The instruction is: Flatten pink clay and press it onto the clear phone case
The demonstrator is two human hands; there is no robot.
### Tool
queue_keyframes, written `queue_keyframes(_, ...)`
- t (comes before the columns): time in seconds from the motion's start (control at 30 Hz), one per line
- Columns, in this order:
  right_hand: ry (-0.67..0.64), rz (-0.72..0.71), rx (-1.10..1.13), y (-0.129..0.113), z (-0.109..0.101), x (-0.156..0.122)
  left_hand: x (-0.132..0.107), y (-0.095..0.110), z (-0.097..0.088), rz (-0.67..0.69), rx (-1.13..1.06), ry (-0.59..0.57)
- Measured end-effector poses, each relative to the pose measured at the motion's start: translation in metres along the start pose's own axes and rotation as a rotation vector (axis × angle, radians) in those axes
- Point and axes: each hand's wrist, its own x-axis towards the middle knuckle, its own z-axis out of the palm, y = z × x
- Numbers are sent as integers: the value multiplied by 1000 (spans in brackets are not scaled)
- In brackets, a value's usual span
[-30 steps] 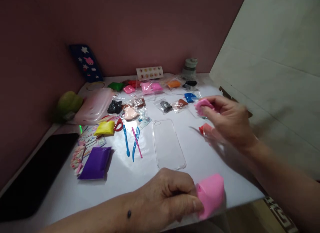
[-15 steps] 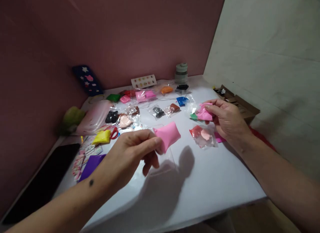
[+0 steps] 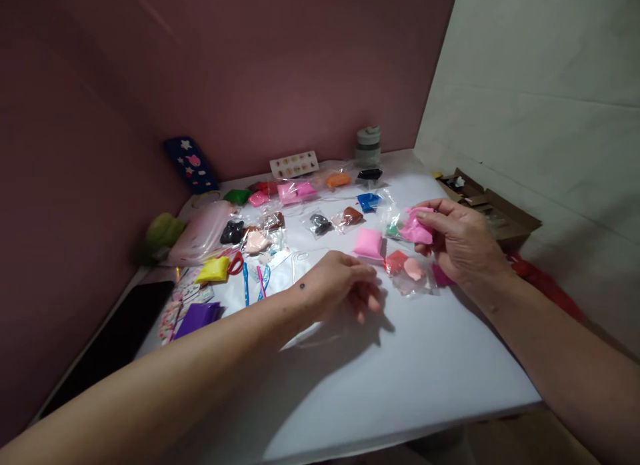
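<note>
My left hand [image 3: 350, 288] hovers over the middle of the white table with its fingers apart and holds nothing. Just beyond its fingertips lies a plump pink clay packet [image 3: 369, 243]. A clear phone case [image 3: 300, 262] is partly covered by my left hand and forearm. My right hand [image 3: 453, 235] pinches a crumpled pink clay packet [image 3: 417, 225] between thumb and fingers, above the table's right side. Below it rests a clear bag with red and peach clay [image 3: 413, 272]. A green clay packet [image 3: 394, 230] sits partly behind the pink one.
Several coloured clay packets [image 3: 297, 192] line the back, near a grey-lidded jar [image 3: 369, 145]. A decorated blue phone case [image 3: 191, 165] leans on the wall. Red scissors [image 3: 235, 263], blue tool [image 3: 246, 284] and purple packet [image 3: 197, 318] lie left. A cardboard box [image 3: 493, 208] stands right.
My left hand has let go of the plump pink clay packet, which now lies on the table, and has moved right. My right hand still holds its pink packet. The view has shifted slightly.
</note>
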Motion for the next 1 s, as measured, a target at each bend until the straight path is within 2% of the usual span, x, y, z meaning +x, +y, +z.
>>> queue_keyframes(0.07, -51, 32, 3, 0, 0, -3, -13, -2, -4, -18, 15, -59)
queue_keyframes(0.2, -251, 124, -18, -6, 8, -24, -46, -3, -14, 72, -22, -13)
queue_keyframes(0.33, -464, 75, -212, -17, 23, -55, -76, -3, -21, 154, -20, -16)
queue_keyframes(0.4, -558, 59, -315, -24, 29, -70, -85, -4, -23, 133, -13, -23)
queue_keyframes(0.47, -598, 27, -425, -28, 33, -81, -91, -7, -25, 80, -43, -21)
queue_keyframes(0.57, -572, -21, -516, -28, 31, -95, -94, -15, -28, 4, -99, -100)
queue_keyframes(0.63, -532, -3, -541, -21, 27, -104, -93, -22, -29, -34, -94, -164)
queue_keyframes(0.83, -356, 201, -411, 10, 14, -134, -89, -39, -25, -116, -64, -249)
queue_keyframes(0.93, -313, 324, -278, 18, 10, -147, -89, -43, -21, -137, -5, -294)
queue_keyframes(1.0, -279, 346, -222, 19, 9, -154, -90, -46, -19, -161, 6, -319)
